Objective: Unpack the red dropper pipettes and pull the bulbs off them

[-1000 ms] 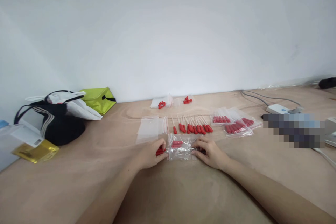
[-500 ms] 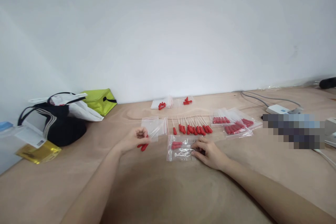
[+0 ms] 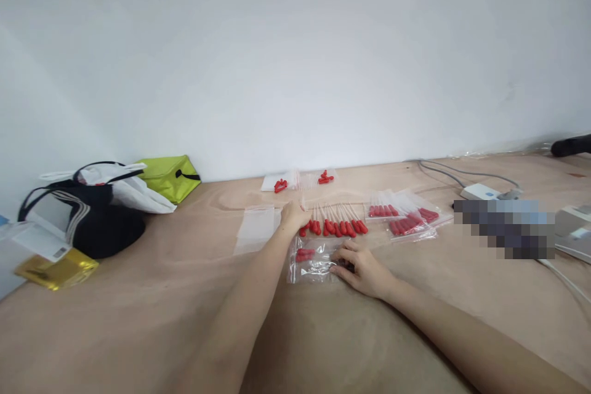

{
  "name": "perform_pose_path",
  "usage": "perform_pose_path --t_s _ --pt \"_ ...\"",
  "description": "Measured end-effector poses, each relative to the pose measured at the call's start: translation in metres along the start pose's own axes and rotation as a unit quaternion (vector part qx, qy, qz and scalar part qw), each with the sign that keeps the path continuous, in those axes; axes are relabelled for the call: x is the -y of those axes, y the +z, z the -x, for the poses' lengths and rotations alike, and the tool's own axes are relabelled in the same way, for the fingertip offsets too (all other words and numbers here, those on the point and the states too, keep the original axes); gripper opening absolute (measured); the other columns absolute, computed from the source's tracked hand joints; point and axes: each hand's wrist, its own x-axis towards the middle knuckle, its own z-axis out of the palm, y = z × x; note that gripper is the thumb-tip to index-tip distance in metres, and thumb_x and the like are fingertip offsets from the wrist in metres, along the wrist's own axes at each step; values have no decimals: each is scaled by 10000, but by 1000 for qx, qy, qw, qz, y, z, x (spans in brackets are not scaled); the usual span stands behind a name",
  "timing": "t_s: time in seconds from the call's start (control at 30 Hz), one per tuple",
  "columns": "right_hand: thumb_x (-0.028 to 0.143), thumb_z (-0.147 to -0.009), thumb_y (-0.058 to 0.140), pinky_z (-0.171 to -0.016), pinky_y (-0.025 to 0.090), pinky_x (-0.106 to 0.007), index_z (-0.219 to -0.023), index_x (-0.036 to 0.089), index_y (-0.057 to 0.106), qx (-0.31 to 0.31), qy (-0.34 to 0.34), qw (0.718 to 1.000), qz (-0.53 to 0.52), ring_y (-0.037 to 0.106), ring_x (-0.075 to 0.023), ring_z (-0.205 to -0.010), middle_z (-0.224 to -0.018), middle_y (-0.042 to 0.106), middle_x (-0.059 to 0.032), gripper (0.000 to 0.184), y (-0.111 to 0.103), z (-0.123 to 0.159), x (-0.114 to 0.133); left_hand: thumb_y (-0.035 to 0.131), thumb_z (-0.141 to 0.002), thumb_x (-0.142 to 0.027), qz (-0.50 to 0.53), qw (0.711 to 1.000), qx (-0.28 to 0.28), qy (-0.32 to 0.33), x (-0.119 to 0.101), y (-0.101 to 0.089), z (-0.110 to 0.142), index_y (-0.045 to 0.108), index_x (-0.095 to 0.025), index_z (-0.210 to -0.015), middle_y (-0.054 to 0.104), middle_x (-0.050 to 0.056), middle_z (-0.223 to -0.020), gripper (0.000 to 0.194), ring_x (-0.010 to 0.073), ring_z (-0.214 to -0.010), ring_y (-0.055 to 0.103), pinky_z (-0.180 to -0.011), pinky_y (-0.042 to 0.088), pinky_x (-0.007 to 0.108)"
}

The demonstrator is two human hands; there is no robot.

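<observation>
Where the near edge of the work lies, a clear zip bag rests flat on the table, red bulb-shaped ends showing inside it towards the left. The right hand is half curled at the bag's right end, thumb and fingertips parted and touching the film. The bag looks light, limp and slippery, likely to crease or slide under a push; its edges seem the best place to take hold.

Just beyond, the left hand reaches over the left end of a row of red-tipped sticks. Its fingertips are hidden behind the hand, so I can't tell how far open it is or whether it has hold of anything. The sticks lie with their red ends towards the person and pale shafts pointing away. They look very light, thin and fairly stiff, perhaps apt to roll or bend if squeezed mid-shaft; the thicker red ends should give the surest pinch.

Flat empty-looking bags lie left of the row, and filled bags overlap to its right. Farther back, near the wall, small red pieces rest on pale plastic, with another small red cluster beside them.
</observation>
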Motion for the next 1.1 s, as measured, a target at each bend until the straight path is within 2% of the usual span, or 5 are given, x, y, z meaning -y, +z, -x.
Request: perform_pose_path --t_s 0.37,0.63,0.8,0.93,1.1 --pt "289 -813 497 -638 446 -264 -857 172 588 3 -4 1000 1 517 -125 -686 -790 514 -42 155 -1 -1 1 551 -647 -260 -65 996 -36 53 8 -14 21 481 -181 -470 507 -5 -471 206 158 -549 527 -531 337 241" --pt "296 -806 505 -631 447 -262 -848 178 589 -2 -10 1000 4 521 -126 -684 -788 521 -40 150 0 0 -1 460 -761 -297 0 987 -91 130 62 -25 80 510 -175 -600 515 -16 -563 208 115 -540 476 -547 357 228" --pt "275 -806 498 -616 456 -267 -898 179 583 -39 -20 999 6 515 -125 -678 -838 526 -56 157 3 1 -2 497 -746 -289 108 979 -23 169 88 -14 96 625 -170 -721 554 19 -711 177 118 -598 501 -548 400 230" --pt "268 -817 477 -702 469 -310 -957 182 584 -86 -3 996 12 533 -155 -779 -899 518 -81 197 6 0 -5 552 -714 -271 138 972 18 189 84 -11 94 652 -175 -849 571 30 -813 194 117 -643 505 -606 424 245" --pt "281 -809 494 -712 469 -325 -976 182 597 -65 14 998 17 543 -167 -785 -888 532 -79 220 7 -2 -8 588 -703 -275 126 959 79 242 73 -10 88 646 -184 -918 559 42 -895 240 136 -748 519 -656 423 242"
